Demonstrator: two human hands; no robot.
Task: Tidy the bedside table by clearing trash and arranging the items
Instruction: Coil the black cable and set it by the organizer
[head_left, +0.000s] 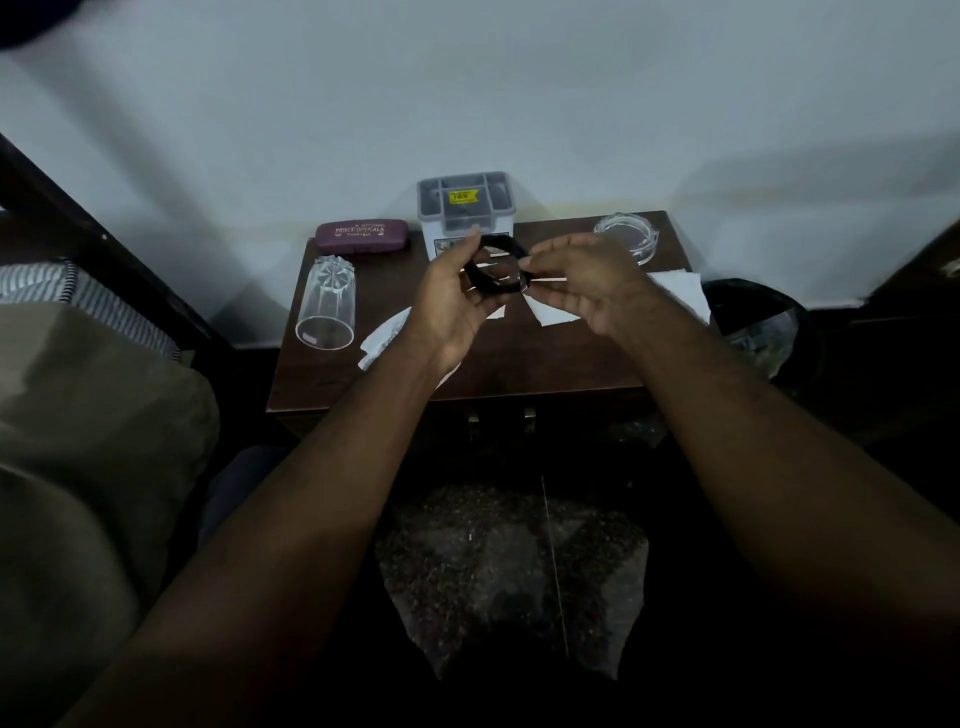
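Both my hands hold a black band-like loop (485, 278), perhaps a wristwatch, above the middle of the dark wooden bedside table (363, 384). My left hand (449, 301) grips its left side and my right hand (582, 280) pinches its right end. White paper scraps lie under my hands, one at the left (382, 338) and one at the right (680, 293). A clear drinking glass (326, 304) lies on its side at the table's left. A maroon spectacle case (362, 236) sits at the back left.
A grey compartment organiser box (466, 208) with a yellow sticker stands at the back centre against the white wall. A clear glass ashtray (627, 236) sits at the back right. A black-lined bin (763, 327) stands right of the table. A bed with an olive pillow (93, 415) is on the left.
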